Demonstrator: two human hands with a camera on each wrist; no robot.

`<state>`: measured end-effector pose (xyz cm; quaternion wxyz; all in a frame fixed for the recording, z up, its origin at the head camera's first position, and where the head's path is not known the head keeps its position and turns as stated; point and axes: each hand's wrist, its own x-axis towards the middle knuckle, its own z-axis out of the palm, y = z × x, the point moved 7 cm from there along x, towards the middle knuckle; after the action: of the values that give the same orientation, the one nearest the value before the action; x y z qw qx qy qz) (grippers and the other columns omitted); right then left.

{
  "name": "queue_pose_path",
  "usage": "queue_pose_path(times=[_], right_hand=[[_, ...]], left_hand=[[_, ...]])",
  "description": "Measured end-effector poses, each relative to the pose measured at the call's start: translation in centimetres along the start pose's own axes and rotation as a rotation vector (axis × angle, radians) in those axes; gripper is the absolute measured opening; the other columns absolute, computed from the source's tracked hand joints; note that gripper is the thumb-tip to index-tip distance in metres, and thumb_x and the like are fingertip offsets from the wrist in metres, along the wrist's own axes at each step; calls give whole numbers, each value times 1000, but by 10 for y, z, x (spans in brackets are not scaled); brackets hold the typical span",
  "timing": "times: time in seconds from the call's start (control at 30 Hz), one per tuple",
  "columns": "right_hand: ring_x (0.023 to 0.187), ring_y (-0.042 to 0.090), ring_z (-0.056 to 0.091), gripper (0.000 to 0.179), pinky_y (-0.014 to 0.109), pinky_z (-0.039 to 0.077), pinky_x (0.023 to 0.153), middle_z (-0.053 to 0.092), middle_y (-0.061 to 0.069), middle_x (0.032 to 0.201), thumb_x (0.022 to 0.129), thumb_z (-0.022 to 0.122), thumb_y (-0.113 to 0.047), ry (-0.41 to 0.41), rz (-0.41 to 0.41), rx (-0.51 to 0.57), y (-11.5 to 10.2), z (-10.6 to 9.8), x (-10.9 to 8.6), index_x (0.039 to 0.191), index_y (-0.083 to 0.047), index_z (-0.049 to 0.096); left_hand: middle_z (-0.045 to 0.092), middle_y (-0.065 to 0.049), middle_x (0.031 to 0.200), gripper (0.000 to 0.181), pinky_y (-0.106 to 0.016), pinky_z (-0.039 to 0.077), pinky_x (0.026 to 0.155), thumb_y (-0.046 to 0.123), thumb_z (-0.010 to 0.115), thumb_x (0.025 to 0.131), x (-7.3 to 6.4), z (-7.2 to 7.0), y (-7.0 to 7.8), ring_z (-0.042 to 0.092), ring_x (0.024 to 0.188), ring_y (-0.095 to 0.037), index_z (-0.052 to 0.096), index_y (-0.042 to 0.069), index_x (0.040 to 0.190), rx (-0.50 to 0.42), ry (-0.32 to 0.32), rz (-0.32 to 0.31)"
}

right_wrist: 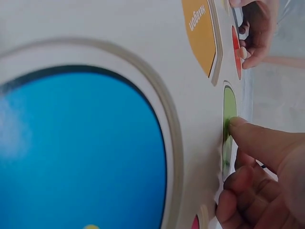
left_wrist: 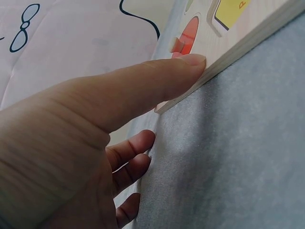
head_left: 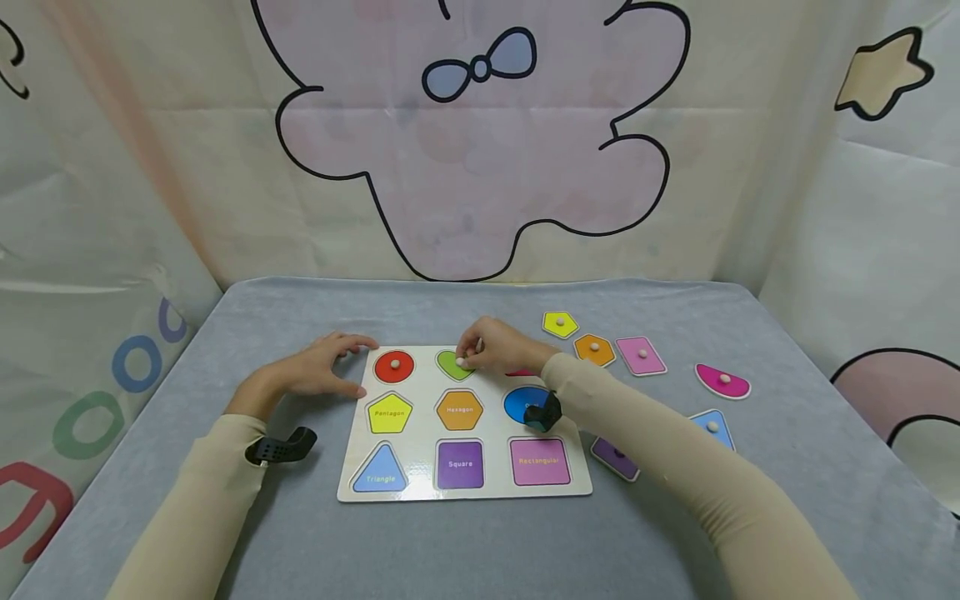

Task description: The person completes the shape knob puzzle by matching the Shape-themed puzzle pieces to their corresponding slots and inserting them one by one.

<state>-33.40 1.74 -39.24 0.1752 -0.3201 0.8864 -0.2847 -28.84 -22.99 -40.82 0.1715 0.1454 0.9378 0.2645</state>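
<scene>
Reaching across the grey worktop (head_left: pixel 285 533) to the white puzzle board (head_left: pixel 422 462). Resting the left hand (head_left: pixel 318 367), loosely spread, against the board's left edge. Curling the right hand (head_left: pixel 498 343) over the top row, left of the loose pink rectangle (head_left: pixel 641 362) and orange hexagon (head_left: pixel 595 357). Pinching the green heart (head_left: pixel 447 367) at the middle recess, beside the inset red circle (head_left: pixel 394 374), by its pale knob (head_left: pixel 461 363).

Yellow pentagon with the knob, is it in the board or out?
Out. In the head view, the yellow pentagon lies on the cloth; its slot in the board shows the printed word.
</scene>
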Motion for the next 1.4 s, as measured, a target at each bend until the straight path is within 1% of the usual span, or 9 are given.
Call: queue_pose_path(times=[0.2,0.4,0.57,0.8,0.93,1.13,1.4], right_hand=[[77,13,53,9,19,44,70,57,-2,77,94,72,-14,3,13,19,3,2,0,98,-6,76],[77,13,53,10,19,45,70,58,-2,78,95,71,-14,12,-8,18,2,1,-2,97,-6,75],[79,13,54,9,20,45,73,58,-1,80,95,70,-14,20,1,26,3,1,-4,99,-7,74],[79,14,54,8,21,45,75,58,0,81,94,71,-11,19,8,38,4,1,-6,100,-6,73],[79,14,54,9,21,46,75,59,0,81,93,73,-13,19,8,49,5,0,-7,100,-6,73],[81,14,57,13,21,47,72,61,1,83,94,72,-20,25,4,55,6,0,-11,100,-8,73],[81,15,58,19,20,49,66,65,1,88,96,70,-23,34,15,86,3,-2,-16,107,-8,73]], left_hand=[[40,-23,149,75,-72,33,111,37,82,81,1,1,0,35,136,-43,47,24,147,-4,0,-4],[40,-23,149,75,-72,33,111,36,82,81,1,1,0,35,136,-43,47,24,147,-2,2,-5],[40,-23,149,75,-72,32,111,37,82,81,1,1,0,34,137,-43,47,24,147,-7,0,-4],[40,-23,149,75,-73,31,111,37,82,81,2,1,0,34,137,-43,47,24,147,-13,2,-2],[40,-23,150,75,-73,31,111,37,82,82,3,1,1,34,137,-43,47,24,147,-9,1,-3],[39,-23,149,76,-73,32,112,37,82,82,4,2,0,35,137,-43,46,24,148,-9,-6,-4],[39,-22,150,77,-73,32,111,38,82,81,3,2,-1,34,137,-43,46,25,148,-15,-10,-10]])
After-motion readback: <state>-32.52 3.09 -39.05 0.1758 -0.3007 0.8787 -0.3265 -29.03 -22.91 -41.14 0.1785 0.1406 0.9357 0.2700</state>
